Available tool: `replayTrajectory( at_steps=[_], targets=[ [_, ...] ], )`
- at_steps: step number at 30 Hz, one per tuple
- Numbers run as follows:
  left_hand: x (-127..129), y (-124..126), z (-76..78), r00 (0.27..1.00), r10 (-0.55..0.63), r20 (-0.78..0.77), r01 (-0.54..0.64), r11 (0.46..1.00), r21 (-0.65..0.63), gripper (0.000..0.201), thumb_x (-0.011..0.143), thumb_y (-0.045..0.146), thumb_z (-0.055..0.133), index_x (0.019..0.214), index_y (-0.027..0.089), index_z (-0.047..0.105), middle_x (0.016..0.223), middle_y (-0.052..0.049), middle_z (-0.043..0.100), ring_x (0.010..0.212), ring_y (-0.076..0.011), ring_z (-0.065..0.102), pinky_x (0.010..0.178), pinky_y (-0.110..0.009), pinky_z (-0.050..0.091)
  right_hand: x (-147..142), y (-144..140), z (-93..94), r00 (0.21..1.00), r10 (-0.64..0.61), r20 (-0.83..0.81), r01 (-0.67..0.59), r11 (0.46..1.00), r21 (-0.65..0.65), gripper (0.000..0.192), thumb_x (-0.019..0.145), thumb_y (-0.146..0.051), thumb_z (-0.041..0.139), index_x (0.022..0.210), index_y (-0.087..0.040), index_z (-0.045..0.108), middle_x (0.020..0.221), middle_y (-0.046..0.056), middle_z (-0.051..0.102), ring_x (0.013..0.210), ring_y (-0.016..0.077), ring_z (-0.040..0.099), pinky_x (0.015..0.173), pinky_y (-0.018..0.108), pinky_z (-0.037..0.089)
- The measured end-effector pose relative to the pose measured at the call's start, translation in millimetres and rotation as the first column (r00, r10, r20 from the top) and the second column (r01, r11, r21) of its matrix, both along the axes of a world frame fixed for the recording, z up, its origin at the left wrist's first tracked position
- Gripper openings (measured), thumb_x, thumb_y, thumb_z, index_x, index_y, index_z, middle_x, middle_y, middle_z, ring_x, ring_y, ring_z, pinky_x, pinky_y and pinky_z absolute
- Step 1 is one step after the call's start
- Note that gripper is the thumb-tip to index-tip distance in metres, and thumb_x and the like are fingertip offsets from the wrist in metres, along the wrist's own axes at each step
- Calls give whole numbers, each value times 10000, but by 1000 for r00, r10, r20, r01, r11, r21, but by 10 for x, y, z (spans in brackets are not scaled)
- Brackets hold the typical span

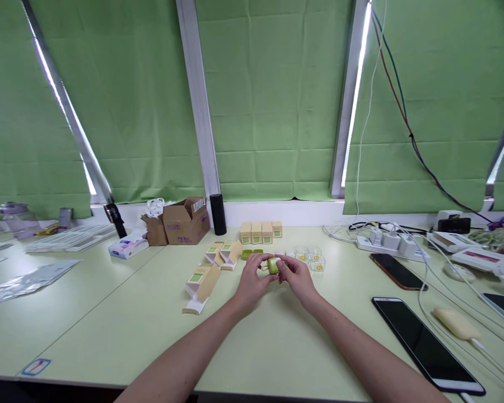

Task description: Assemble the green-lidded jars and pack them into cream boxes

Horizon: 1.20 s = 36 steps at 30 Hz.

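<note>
My left hand (254,280) and my right hand (297,278) meet above the table, their fingers closed around a small green rounded object (273,265). Its exact kind is too small to make out, and fingertips cover part of it. Just behind my left hand lies another small green object (252,253). Open cream cartons (204,282) with green labels lie to the left, one with its white flap out toward me. Clear plastic cups (313,258) with yellow bits inside sit beyond my right hand. A row of closed cream boxes (260,232) stands farther back.
A brown cardboard box (187,221), a black cylinder (218,214) and a tissue pack (129,245) stand at the back left. On the right are a large phone (426,344), a smaller phone (397,271), a power strip (392,246) and loose white cables.
</note>
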<state>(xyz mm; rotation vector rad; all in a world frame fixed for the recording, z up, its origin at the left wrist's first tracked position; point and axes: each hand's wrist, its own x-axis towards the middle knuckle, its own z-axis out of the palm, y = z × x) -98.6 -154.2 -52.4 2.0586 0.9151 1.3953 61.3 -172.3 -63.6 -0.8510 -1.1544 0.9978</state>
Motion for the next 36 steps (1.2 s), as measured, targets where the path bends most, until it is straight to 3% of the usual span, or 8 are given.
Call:
replayTrajectory(
  at_steps=[7, 13, 17, 20, 23, 28, 31, 36],
  targets=[
    [55, -14, -1, 990, -88, 108, 105, 981, -166, 444, 836, 210, 721, 1272, 257, 656, 1257, -79, 651, 1062, -220, 623, 860, -334, 498, 12, -20, 31, 1000, -10, 1, 10, 1000, -15, 585, 719, -646, 801, 1017, -146, 753, 747, 41, 696, 648, 177, 642, 523, 289, 544],
    [46, 100, -1, 897, -192, 399, 326, 896, -302, 489, 855, 400, 765, 1267, 211, 581, 1073, -81, 708, 958, -204, 657, 828, -333, 522, 45, -65, 27, 971, -146, 191, 119, 982, 145, 482, 897, -582, 642, 1111, -161, 739, 991, 110, 728, 754, 190, 665, 570, 293, 554],
    [26, 169, -41, 811, -230, 539, 474, 797, -374, 559, 797, 460, 829, 1233, 175, 626, 1077, -107, 717, 951, -214, 667, 794, -323, 529, 62, -152, 42, 847, -325, 421, 161, 911, 379, 426, 898, -373, 670, 1297, -226, 642, 1268, 119, 660, 799, 174, 671, 630, 305, 583],
    [33, 166, -77, 743, -280, 608, 596, 689, -412, 529, 801, 463, 835, 1190, 153, 656, 1076, -123, 717, 925, -214, 685, 787, -329, 533, 70, -192, 46, 712, -434, 552, 128, 853, 505, 388, 911, -267, 627, 1299, -248, 620, 1317, 108, 647, 786, 168, 670, 619, 300, 579],
    [46, 140, -93, 720, -290, 630, 636, 641, -431, 475, 832, 470, 810, 1153, 149, 670, 1034, -118, 718, 888, -201, 690, 762, -315, 524, 78, -181, 25, 626, -504, 595, 119, 815, 567, 339, 933, -215, 574, 1270, -237, 614, 1302, 103, 673, 867, 195, 705, 649, 305, 592],
    [56, 94, -73, 723, -297, 624, 641, 627, -443, 419, 873, 468, 769, 1133, 150, 685, 1030, -112, 710, 849, -177, 675, 750, -305, 517, 95, -113, -39, 557, -560, 613, 120, 785, 608, 320, 961, -209, 551, 1277, -215, 599, 1299, 107, 699, 1107, 250, 710, 792, 356, 625],
    [64, 78, -56, 723, -342, 600, 651, 630, -424, 401, 885, 448, 758, 1146, 149, 698, 1058, -114, 705, 867, -173, 666, 781, -310, 517, 106, -84, -69, 529, -577, 622, 114, 775, 622, 330, 971, -200, 536, 1294, -213, 601, 1297, 114, 708, 1147, 258, 704, 889, 399, 620],
    [83, 84, -35, 755, -372, 540, 618, 679, -396, 442, 860, 452, 777, 1168, 144, 704, 1059, -122, 718, 866, -189, 668, 798, -330, 536, 120, -81, -65, 493, -605, 625, 84, 748, 658, 366, 982, -160, 496, 1330, -215, 594, 1301, 118, 712, 1192, 253, 692, 920, 399, 619]
  ],
)
